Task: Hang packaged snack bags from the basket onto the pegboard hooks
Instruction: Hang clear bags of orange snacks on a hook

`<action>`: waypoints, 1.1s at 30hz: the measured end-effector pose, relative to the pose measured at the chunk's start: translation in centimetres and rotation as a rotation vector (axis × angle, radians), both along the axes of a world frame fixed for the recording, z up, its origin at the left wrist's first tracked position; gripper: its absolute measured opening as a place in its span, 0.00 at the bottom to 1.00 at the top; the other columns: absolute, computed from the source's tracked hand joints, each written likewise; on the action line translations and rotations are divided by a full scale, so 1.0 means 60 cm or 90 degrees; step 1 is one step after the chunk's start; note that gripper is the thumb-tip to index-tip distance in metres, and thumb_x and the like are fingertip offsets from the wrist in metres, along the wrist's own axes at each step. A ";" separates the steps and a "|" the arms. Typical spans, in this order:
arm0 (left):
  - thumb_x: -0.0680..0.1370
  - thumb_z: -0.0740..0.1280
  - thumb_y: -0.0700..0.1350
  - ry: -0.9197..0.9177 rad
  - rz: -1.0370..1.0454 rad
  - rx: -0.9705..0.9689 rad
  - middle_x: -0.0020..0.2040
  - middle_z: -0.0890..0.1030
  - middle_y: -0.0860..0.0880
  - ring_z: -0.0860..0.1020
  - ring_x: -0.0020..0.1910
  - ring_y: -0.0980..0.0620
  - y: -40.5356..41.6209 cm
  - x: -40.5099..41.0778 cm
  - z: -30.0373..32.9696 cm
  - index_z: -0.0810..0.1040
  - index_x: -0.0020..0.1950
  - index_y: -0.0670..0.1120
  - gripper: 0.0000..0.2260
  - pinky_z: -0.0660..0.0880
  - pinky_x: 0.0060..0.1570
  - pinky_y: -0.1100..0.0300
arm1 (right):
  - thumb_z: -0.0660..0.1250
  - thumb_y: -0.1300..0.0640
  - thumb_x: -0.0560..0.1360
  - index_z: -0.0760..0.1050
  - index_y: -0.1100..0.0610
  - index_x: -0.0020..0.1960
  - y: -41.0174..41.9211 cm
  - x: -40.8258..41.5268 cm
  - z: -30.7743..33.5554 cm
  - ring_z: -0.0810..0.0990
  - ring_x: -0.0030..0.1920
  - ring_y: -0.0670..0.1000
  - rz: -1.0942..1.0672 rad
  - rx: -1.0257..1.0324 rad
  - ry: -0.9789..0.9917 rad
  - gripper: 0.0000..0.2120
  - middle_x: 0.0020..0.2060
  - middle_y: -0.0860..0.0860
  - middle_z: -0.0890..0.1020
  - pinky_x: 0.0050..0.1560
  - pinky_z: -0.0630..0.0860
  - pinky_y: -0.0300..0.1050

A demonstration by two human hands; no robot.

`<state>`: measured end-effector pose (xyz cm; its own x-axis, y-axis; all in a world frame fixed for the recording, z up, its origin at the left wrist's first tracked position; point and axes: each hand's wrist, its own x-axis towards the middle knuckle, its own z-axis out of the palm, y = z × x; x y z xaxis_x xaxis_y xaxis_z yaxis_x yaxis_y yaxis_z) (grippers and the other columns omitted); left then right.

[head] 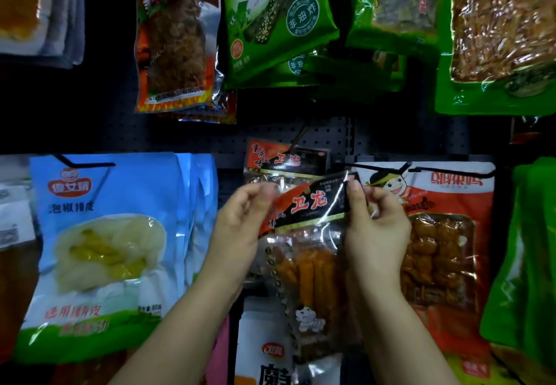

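At frame centre a red-and-black snack bag (307, 234) is pinched at its top corners by the left hand (240, 222) and the right hand (376, 222), tilted before an identical hung bag (282, 159). Little open pegboard (331, 132) is left — a blue bag (102, 249) crowds the left, an orange-red bag (439, 234) the right, green bags (279, 20) overhead.

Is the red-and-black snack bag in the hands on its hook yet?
Not yet. Left hand and right hand hold the bag tilted by its top corners, below the hook carrying a matching bag.
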<state>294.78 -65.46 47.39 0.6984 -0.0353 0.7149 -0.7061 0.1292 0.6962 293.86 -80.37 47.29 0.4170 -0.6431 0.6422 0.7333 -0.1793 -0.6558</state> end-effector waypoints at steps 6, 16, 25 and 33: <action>0.63 0.68 0.70 -0.037 -0.008 0.018 0.46 0.85 0.56 0.83 0.47 0.57 -0.005 -0.037 0.012 0.82 0.46 0.62 0.18 0.77 0.47 0.61 | 0.67 0.50 0.76 0.73 0.52 0.39 0.008 -0.039 0.019 0.75 0.30 0.53 0.028 0.041 -0.038 0.09 0.30 0.58 0.74 0.36 0.77 0.44; 0.69 0.67 0.56 -0.120 0.061 -0.080 0.33 0.84 0.57 0.81 0.32 0.61 0.009 -0.072 0.090 0.84 0.35 0.56 0.07 0.75 0.28 0.66 | 0.66 0.41 0.73 0.73 0.66 0.39 0.015 -0.096 0.065 0.74 0.30 0.52 0.087 -0.144 -0.071 0.26 0.32 0.66 0.77 0.32 0.71 0.48; 0.75 0.69 0.50 -0.167 0.105 -0.045 0.38 0.84 0.43 0.83 0.36 0.45 0.009 -0.075 0.151 0.83 0.37 0.48 0.09 0.80 0.32 0.53 | 0.65 0.50 0.78 0.75 0.59 0.38 0.025 -0.105 0.113 0.81 0.38 0.57 -0.017 -0.152 -0.098 0.14 0.34 0.57 0.82 0.40 0.79 0.59; 0.76 0.69 0.48 -0.104 0.088 -0.042 0.28 0.82 0.56 0.77 0.23 0.60 0.007 -0.059 0.154 0.80 0.36 0.49 0.08 0.71 0.24 0.69 | 0.64 0.50 0.77 0.72 0.68 0.40 0.028 -0.086 0.114 0.78 0.40 0.67 -0.053 -0.164 -0.075 0.20 0.38 0.68 0.78 0.39 0.76 0.63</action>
